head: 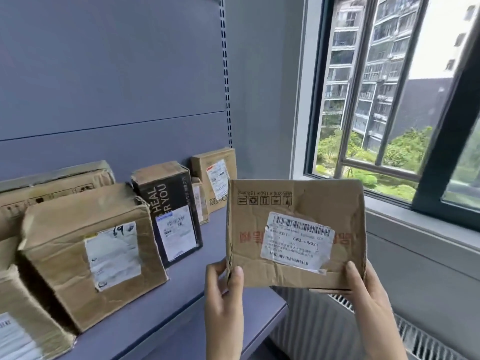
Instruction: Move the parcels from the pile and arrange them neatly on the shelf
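Mid-carry: left hand and right hand pinch the bottom corners of the creased parcel, held in air off the shelf right edge. Next: set it upright, label out, in the bare stretch beside the black box.

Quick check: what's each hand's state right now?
Left hand: grips the cardboard parcel at its lower left corner.
Right hand: grips the same parcel's lower right corner.

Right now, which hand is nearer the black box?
Left. The left hand grips the lower left corner of the parcel, just right of and below the black box; the right hand grips the opposite lower corner, farther right.
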A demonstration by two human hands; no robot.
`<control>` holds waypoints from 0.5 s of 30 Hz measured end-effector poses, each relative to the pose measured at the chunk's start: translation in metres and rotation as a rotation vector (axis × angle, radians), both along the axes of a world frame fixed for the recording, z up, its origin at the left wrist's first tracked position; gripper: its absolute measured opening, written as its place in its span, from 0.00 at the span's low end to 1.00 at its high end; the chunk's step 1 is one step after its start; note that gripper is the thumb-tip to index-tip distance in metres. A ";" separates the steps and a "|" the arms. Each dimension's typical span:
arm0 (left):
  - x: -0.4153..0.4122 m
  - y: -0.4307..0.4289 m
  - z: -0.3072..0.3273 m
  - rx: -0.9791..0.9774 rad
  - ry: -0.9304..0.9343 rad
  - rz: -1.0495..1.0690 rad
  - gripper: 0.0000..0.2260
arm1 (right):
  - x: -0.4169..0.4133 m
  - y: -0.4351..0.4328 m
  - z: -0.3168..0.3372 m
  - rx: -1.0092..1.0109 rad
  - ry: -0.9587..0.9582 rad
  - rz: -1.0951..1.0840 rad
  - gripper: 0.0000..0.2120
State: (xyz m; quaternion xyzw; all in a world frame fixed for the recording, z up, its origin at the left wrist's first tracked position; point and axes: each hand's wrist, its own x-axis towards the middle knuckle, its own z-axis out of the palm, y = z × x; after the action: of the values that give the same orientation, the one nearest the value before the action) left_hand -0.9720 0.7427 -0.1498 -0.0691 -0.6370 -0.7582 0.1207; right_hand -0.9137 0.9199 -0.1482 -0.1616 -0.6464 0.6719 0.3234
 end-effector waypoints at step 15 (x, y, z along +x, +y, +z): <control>-0.057 0.020 -0.035 -0.428 0.041 0.445 0.08 | -0.145 0.028 -0.029 0.079 -0.081 0.145 0.08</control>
State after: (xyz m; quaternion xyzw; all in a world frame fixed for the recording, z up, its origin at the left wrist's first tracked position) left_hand -1.0287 0.7624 -0.1850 0.0332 -0.7790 -0.5604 0.2794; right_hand -1.0591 0.9480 -0.1770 -0.1285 -0.6948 0.6605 0.2539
